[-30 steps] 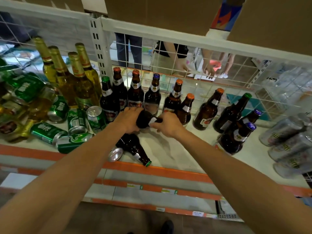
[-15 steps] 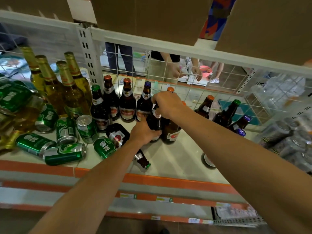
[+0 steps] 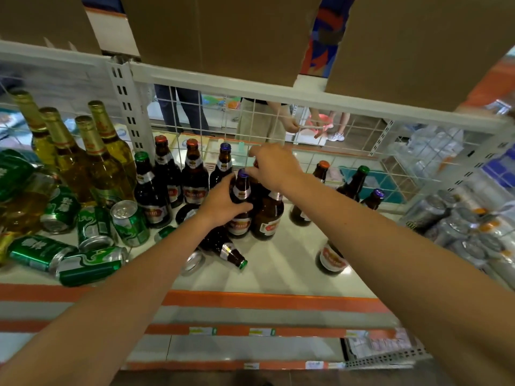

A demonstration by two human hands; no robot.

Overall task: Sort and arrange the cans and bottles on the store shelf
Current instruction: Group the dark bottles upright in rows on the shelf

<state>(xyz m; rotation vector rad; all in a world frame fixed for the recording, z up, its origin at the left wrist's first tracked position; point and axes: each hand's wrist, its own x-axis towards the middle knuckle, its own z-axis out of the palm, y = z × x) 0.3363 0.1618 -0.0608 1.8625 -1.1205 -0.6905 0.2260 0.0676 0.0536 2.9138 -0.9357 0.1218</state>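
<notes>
On the shelf [image 3: 281, 266], mid-surface, the purple-capped bottle [image 3: 239, 225], lately flat, is stood upright, gripped by the left hand [image 3: 223, 203], cap pinched by the right hand [image 3: 274, 165]; apparently row-ready.

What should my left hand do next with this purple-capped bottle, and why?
Probably slide the purple-capped bottle rearward, beside the similarly capped rear bottle. Your left hand grips it upright, ahead of that row, while your right hand holds the brown bottle next to it.
</notes>
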